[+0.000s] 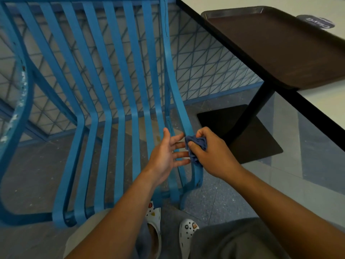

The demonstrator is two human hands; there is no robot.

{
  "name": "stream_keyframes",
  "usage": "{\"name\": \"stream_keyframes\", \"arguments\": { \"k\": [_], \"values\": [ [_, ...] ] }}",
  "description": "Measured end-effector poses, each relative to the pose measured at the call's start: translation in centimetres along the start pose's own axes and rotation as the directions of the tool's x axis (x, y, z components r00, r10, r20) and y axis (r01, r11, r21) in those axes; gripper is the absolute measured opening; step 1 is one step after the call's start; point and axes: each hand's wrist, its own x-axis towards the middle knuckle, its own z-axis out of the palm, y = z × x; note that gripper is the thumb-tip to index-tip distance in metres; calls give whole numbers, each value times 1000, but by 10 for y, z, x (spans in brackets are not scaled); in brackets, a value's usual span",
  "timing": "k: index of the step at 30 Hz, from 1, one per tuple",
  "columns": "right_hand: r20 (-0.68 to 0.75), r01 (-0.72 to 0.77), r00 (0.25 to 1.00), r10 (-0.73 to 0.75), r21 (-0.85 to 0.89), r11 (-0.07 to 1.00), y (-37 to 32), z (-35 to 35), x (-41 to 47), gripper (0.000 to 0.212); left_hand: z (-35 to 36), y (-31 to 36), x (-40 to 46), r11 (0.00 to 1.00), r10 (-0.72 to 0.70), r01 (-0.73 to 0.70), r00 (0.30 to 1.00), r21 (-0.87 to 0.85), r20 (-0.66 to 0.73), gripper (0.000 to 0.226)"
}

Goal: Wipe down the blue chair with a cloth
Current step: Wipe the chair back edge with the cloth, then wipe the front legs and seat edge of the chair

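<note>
A blue slatted metal chair [104, 113] fills the left and middle of the view, its seat sloping down toward me. A small crumpled dark blue cloth [197, 147] is bunched against the rightmost seat slat near the front edge. My right hand [211, 152] grips the cloth with thumb and curled fingers. My left hand [168, 154] is just to the left, palm turned right, fingers straight and spread, their tips touching or almost touching the cloth over the seat slats.
A white table with a black edge [248, 58] stands close on the right, carrying a brown tray [280, 43]. Its black post and square base [242, 131] stand on the floor beside the chair. A blue mesh fence [205, 68] runs behind. My white clogs [186, 232] are below.
</note>
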Motion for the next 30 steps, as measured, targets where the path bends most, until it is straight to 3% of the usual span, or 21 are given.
{"name": "stream_keyframes", "arguments": {
  "k": [6, 13, 19, 26, 30],
  "values": [
    [-18, 42, 999, -51, -348, 936, -18, 7, 4, 23, -3, -2, -4, 996, 31, -30, 1000, 86, -6, 67],
    [-65, -10, 998, -14, -351, 936, -28, 13, 6, 20, -7, 3, -28, 986, -25, 40, 995, 161, -92, 55],
    [18, -127, 991, 134, -217, 968, -38, 3, 19, 21, -59, 14, -54, 933, 96, -41, 986, 358, -138, 41],
    [-45, -54, 998, 40, -385, 921, -43, 12, 23, 24, -139, -3, -84, 924, 195, -82, 942, 374, -275, 21],
    [-18, -38, 999, 34, -421, 906, -48, 11, 26, 23, -162, -16, -99, 894, 264, -133, 929, 429, -261, 15]
  ]
}}
